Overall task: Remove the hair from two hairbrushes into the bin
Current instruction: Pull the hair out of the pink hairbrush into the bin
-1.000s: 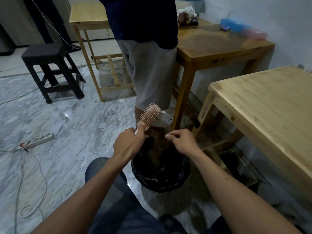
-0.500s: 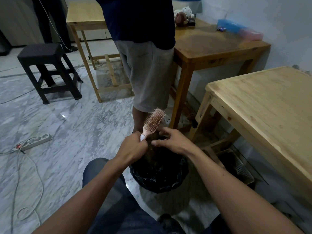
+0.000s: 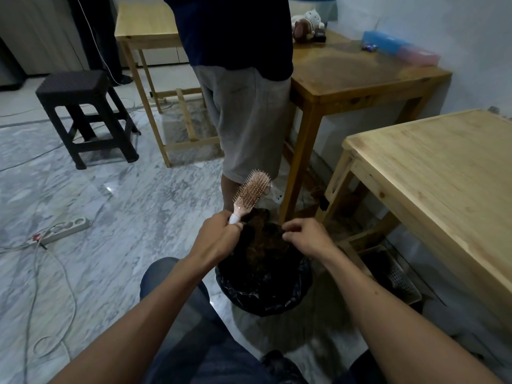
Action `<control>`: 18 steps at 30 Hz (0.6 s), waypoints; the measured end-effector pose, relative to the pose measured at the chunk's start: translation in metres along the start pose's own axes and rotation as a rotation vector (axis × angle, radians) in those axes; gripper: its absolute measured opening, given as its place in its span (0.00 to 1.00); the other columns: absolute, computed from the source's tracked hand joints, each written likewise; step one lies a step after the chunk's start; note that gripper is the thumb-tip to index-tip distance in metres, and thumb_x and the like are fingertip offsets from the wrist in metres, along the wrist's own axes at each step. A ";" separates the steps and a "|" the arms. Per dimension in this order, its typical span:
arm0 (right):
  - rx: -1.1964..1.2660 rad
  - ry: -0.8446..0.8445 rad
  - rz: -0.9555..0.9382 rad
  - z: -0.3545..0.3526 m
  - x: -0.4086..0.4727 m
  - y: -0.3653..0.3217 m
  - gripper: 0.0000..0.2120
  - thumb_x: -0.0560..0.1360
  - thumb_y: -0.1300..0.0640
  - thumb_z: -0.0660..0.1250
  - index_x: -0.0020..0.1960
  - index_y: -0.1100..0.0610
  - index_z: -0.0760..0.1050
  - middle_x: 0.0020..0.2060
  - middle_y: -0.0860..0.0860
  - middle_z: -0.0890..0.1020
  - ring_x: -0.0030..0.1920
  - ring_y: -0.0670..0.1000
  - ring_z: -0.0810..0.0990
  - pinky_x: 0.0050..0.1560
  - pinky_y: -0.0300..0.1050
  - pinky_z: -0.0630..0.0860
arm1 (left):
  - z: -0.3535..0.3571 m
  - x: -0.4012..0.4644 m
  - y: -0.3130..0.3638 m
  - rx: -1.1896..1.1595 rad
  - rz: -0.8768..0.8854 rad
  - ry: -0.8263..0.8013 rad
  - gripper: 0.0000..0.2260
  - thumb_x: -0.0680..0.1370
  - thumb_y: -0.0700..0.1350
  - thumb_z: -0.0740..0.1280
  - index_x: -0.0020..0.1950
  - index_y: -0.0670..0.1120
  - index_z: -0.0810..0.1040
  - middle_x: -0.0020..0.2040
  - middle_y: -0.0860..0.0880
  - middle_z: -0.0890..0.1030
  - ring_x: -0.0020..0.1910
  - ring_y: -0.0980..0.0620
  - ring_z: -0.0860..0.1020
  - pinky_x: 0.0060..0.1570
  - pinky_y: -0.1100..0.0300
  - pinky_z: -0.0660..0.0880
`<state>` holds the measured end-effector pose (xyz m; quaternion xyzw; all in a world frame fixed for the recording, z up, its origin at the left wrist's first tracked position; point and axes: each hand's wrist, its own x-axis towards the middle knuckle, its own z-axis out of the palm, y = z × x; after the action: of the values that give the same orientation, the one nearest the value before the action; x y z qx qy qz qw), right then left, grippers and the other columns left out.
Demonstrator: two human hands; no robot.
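Note:
My left hand (image 3: 217,235) grips the handle of a pink hairbrush (image 3: 251,192), which points up and away with its bristles facing me, above the far left rim of the bin. The bin (image 3: 263,289) is lined with a black bag and holds a mound of dark brown hair (image 3: 261,239). My right hand (image 3: 306,236) hovers over the bin's right side with fingers curled, the fingertips pinched together at the hair; whether a strand is between them is too small to see. A second hairbrush is not visible.
A person in grey shorts (image 3: 246,117) stands just beyond the bin. A light wooden table (image 3: 443,173) is at the right, a darker one (image 3: 360,76) behind it. A black stool (image 3: 83,112) and a power strip with cables (image 3: 63,230) are on the marble floor at left. A basket (image 3: 393,275) lies under the right table.
My right hand pulled back from the brush handle toward the bin's right side. The brush stayed in my left hand, tilting slightly more upright.

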<state>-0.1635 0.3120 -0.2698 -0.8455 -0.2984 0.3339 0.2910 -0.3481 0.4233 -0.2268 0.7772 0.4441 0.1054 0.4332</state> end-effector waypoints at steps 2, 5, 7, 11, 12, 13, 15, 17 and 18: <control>0.064 -0.091 -0.040 -0.002 0.001 -0.008 0.32 0.75 0.58 0.75 0.77 0.49 0.70 0.70 0.50 0.76 0.69 0.53 0.76 0.66 0.48 0.76 | 0.005 0.000 -0.002 0.024 -0.001 -0.006 0.07 0.79 0.45 0.62 0.49 0.43 0.77 0.38 0.47 0.77 0.33 0.51 0.73 0.32 0.57 0.65; 0.233 -0.166 -0.169 0.002 0.002 -0.019 0.32 0.73 0.56 0.77 0.74 0.44 0.71 0.65 0.44 0.75 0.55 0.47 0.82 0.47 0.43 0.80 | 0.011 -0.001 0.000 0.001 -0.003 -0.012 0.14 0.81 0.51 0.60 0.47 0.42 0.77 0.39 0.45 0.80 0.37 0.47 0.77 0.36 0.53 0.69; 0.271 -0.183 -0.221 0.007 0.003 -0.021 0.22 0.73 0.51 0.78 0.66 0.46 0.78 0.59 0.45 0.83 0.46 0.44 0.85 0.41 0.41 0.79 | 0.012 -0.001 0.002 -0.040 -0.003 -0.029 0.15 0.82 0.51 0.59 0.47 0.41 0.78 0.41 0.43 0.80 0.40 0.44 0.78 0.40 0.49 0.72; 0.173 -0.061 -0.198 0.017 0.004 -0.018 0.07 0.77 0.50 0.74 0.53 0.50 0.87 0.42 0.51 0.89 0.36 0.44 0.84 0.42 0.42 0.78 | 0.009 0.000 0.002 -0.144 -0.024 -0.051 0.15 0.80 0.51 0.61 0.45 0.41 0.78 0.36 0.45 0.78 0.33 0.47 0.76 0.37 0.49 0.71; 0.131 -0.033 -0.175 0.017 0.005 -0.015 0.06 0.78 0.51 0.74 0.51 0.51 0.87 0.42 0.50 0.89 0.36 0.44 0.84 0.43 0.40 0.78 | 0.007 0.001 0.002 -0.178 -0.026 -0.041 0.14 0.80 0.50 0.61 0.43 0.41 0.77 0.34 0.46 0.77 0.31 0.48 0.74 0.35 0.51 0.70; 0.083 -0.012 -0.151 0.017 0.005 -0.011 0.06 0.79 0.52 0.73 0.50 0.52 0.87 0.42 0.49 0.88 0.37 0.44 0.84 0.43 0.39 0.76 | 0.004 0.001 0.002 -0.197 -0.024 -0.029 0.14 0.81 0.49 0.61 0.41 0.41 0.76 0.33 0.46 0.76 0.29 0.49 0.73 0.34 0.53 0.69; 0.032 0.017 -0.078 0.014 0.005 -0.002 0.05 0.80 0.54 0.72 0.47 0.52 0.86 0.42 0.49 0.87 0.40 0.45 0.84 0.43 0.38 0.77 | -0.001 0.001 0.002 -0.193 0.004 -0.004 0.15 0.83 0.47 0.61 0.39 0.43 0.75 0.31 0.47 0.76 0.27 0.51 0.73 0.33 0.55 0.69; 0.002 0.042 -0.008 0.009 0.004 0.006 0.06 0.79 0.56 0.73 0.44 0.51 0.86 0.46 0.49 0.86 0.47 0.49 0.85 0.50 0.44 0.81 | -0.005 0.002 0.001 -0.173 0.042 0.009 0.16 0.83 0.48 0.61 0.38 0.43 0.75 0.29 0.47 0.76 0.27 0.52 0.73 0.34 0.53 0.70; -0.010 0.043 0.017 0.005 0.004 0.007 0.06 0.79 0.56 0.73 0.43 0.50 0.85 0.48 0.48 0.86 0.51 0.50 0.85 0.56 0.48 0.82 | -0.005 0.003 0.000 -0.159 0.057 0.012 0.16 0.83 0.48 0.61 0.38 0.42 0.76 0.29 0.46 0.77 0.27 0.52 0.74 0.34 0.53 0.71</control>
<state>-0.1628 0.3117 -0.2797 -0.8563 -0.2865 0.3167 0.2904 -0.3493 0.4287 -0.2242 0.7521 0.4144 0.1572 0.4878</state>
